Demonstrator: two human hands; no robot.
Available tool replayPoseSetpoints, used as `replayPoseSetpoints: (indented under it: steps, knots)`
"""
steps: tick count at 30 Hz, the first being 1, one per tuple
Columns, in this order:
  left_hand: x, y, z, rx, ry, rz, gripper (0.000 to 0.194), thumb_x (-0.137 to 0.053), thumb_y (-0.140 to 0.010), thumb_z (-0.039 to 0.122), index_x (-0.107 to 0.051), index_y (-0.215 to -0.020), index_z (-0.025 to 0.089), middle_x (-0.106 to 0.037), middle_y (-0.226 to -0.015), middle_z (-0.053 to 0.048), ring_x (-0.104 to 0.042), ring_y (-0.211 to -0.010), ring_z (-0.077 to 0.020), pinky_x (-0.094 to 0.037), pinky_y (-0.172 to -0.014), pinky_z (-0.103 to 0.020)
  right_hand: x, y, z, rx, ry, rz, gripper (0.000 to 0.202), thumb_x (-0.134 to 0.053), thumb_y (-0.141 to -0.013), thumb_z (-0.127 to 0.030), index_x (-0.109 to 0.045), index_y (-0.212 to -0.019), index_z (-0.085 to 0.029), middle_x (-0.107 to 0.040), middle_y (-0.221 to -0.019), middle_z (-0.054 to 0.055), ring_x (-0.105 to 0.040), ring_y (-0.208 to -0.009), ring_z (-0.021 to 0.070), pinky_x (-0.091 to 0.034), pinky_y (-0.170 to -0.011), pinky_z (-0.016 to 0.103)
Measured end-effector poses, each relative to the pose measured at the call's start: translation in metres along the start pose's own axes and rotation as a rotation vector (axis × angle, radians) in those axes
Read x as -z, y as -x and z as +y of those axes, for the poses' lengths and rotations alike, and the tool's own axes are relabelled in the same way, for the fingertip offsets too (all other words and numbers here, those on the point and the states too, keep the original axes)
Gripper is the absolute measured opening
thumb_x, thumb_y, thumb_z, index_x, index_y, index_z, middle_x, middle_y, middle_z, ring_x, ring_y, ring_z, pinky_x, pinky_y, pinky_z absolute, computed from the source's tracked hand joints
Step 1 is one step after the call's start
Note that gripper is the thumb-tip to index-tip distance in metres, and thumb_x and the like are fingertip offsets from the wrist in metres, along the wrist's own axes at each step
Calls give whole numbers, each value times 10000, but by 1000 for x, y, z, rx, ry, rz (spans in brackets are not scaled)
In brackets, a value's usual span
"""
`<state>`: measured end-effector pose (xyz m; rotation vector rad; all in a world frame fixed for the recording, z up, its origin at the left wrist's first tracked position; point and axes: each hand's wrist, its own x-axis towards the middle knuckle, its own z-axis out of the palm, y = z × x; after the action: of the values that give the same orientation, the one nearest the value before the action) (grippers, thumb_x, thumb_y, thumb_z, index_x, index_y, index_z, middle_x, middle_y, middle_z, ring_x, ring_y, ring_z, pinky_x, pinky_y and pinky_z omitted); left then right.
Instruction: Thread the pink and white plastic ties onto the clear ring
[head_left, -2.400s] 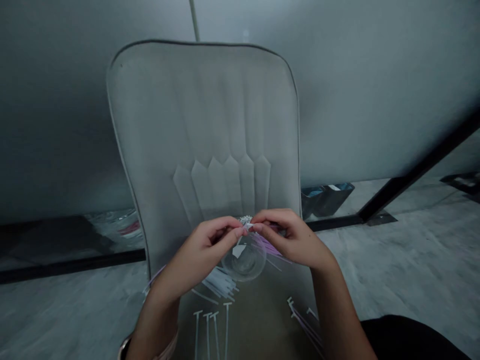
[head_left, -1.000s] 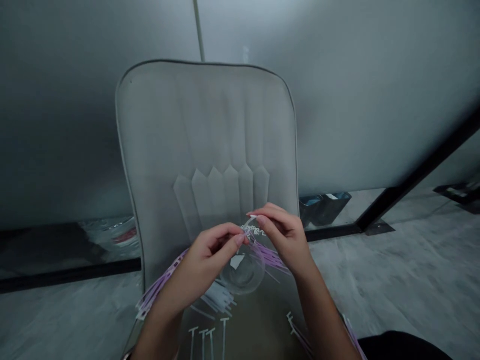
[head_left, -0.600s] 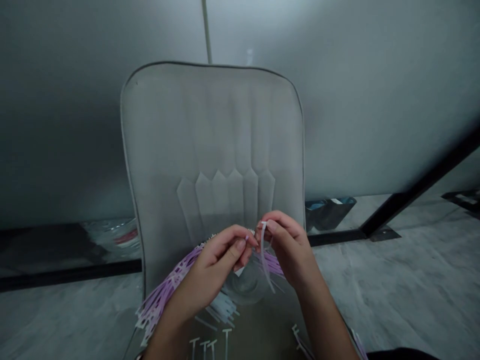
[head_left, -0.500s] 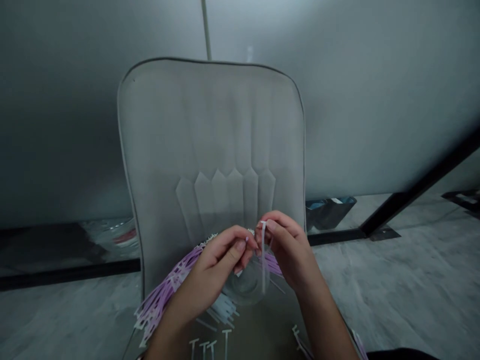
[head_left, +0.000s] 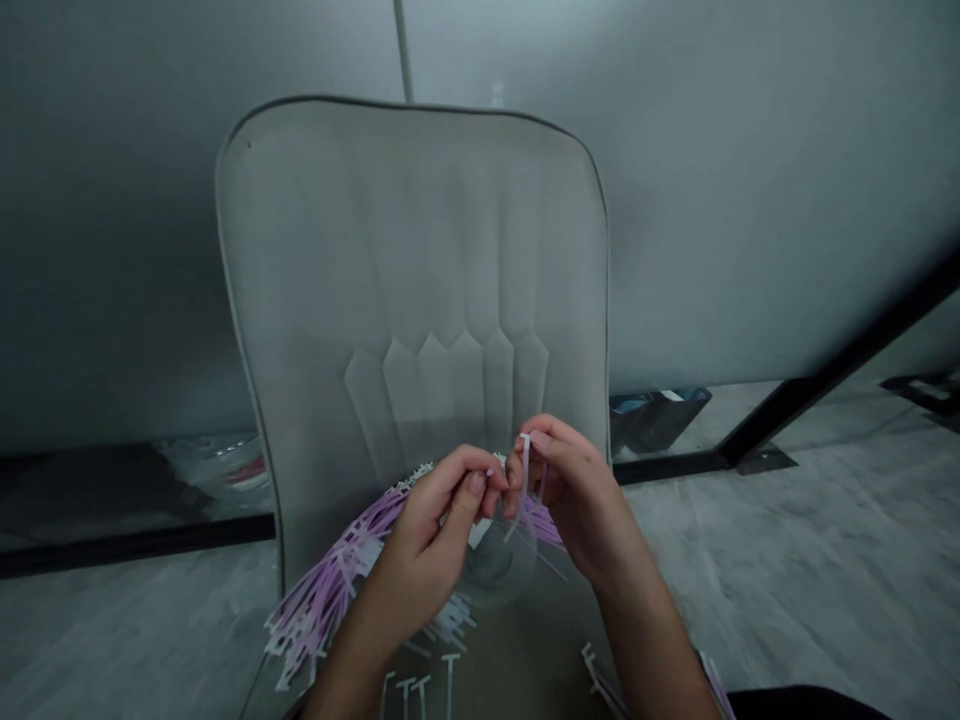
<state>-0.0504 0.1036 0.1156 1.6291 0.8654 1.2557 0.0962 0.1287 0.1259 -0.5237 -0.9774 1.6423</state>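
My right hand (head_left: 574, 480) pinches a thin white strip (head_left: 526, 470) with a T-shaped head, which hangs down from the fingertips. Close beside it, my left hand (head_left: 446, 520) is closed, thumb against forefinger, on a small pale tip (head_left: 490, 473); the rest of that piece is hidden. Below both hands sits a round clear container (head_left: 495, 570) on the chair seat. Purple strips with white ends (head_left: 326, 600) lie in a bundle to the left, partly behind my left forearm. White strips (head_left: 452, 622) lie under my left wrist.
The grey chair back (head_left: 420, 250) rises behind the hands. Several T-headed strips (head_left: 450, 680) lie at the seat's front, others (head_left: 596, 675) near my right forearm. Beyond the chair are a dark bag (head_left: 660, 420), a clear plastic bag (head_left: 217, 470) and a black metal bar (head_left: 832, 365).
The lower end of the white strip has swung left, toward my left fingers. Both hands are slightly higher in view and closer together. The view has shifted a little.
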Motion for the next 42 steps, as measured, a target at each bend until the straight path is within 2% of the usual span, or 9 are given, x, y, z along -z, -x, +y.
replayPoseSetpoints:
  steps: [5, 8, 11, 14, 17, 24, 28, 34, 42]
  knots:
    - [2, 3, 0, -3, -138, -59, 235, -361, -1022, 281, -535, -881, 207, -484, -753, 20, -460, -719, -119, -366, -687, -250, 0, 4, 1, -13, 47, -8, 154, -594, -887, -259, -599, -770, -159, -449, -539, -60, -391, -454, 55, -309, -445, 166]
    - [1, 5, 1, 31, -120, -45, 243, -358, -1021, 309, -513, -861, 212, -469, -757, 22, -450, -716, -123, -372, -680, -252, 0, 6, 4, -5, 58, -40, 160, -606, -897, -276, -595, -784, -163, -418, -553, -69, -350, -457, 44, -279, -430, 149]
    - [0, 7, 1, 94, -45, -17, 256, -354, -1019, 350, -510, -866, 216, -478, -770, 17, -447, -708, -127, -378, -661, -255, 0, 6, 6, 24, 104, -101, 159, -589, -924, -300, -595, -825, -175, -470, -553, -67, -396, -423, 44, -314, -410, 153]
    - [1, 8, 2, 135, 35, -11, 270, -341, -1023, 363, -505, -867, 216, -483, -739, 22, -439, -662, -120, -369, -622, -251, -2, 7, 7, 86, 182, -120, 167, -576, -936, -302, -594, -827, -177, -534, -554, -52, -494, -441, 67, -407, -448, 177]
    - [1, 7, 5, 109, 4, -1, 269, -347, -1025, 350, -506, -857, 213, -491, -719, 26, -457, -659, -113, -368, -622, -242, -5, 8, 7, 118, 235, -108, 162, -584, -933, -303, -594, -830, -178, -565, -567, -42, -550, -490, 85, -466, -510, 202]
    - [4, 5, 9, 10, -144, -40, 273, -358, -1026, 286, -524, -825, 204, -547, -719, 28, -492, -664, -99, -371, -641, -230, -6, 8, 8, 139, 257, -96, 148, -592, -927, -317, -584, -846, -193, -571, -574, -47, -578, -509, 94, -470, -527, 211]
    - [5, 5, 8, -12, -158, -42, 267, -365, -1021, 276, -531, -825, 202, -525, -707, 33, -499, -660, -97, -384, -649, -230, -7, 8, 5, 148, 300, -94, 164, -585, -927, -322, -578, -827, -192, -543, -575, -49, -549, -522, 92, -442, -530, 213]
    - [5, 5, 2, -20, -138, -12, 256, -393, -1005, 282, -541, -815, 196, -456, -651, 40, -413, -586, -101, -338, -561, -227, -8, 9, 2, 161, 375, -78, 206, -591, -911, -353, -562, -793, -186, -483, -571, -53, -444, -526, 93, -377, -519, 222]
    - [5, 4, 1, 28, -94, -15, 289, -390, -1006, 313, -525, -783, 187, -430, -631, 40, -390, -571, -99, -323, -533, -223, -7, 8, 5, 143, 393, -65, 229, -578, -916, -385, -540, -794, -195, -455, -580, -52, -408, -532, 101, -348, -517, 234]
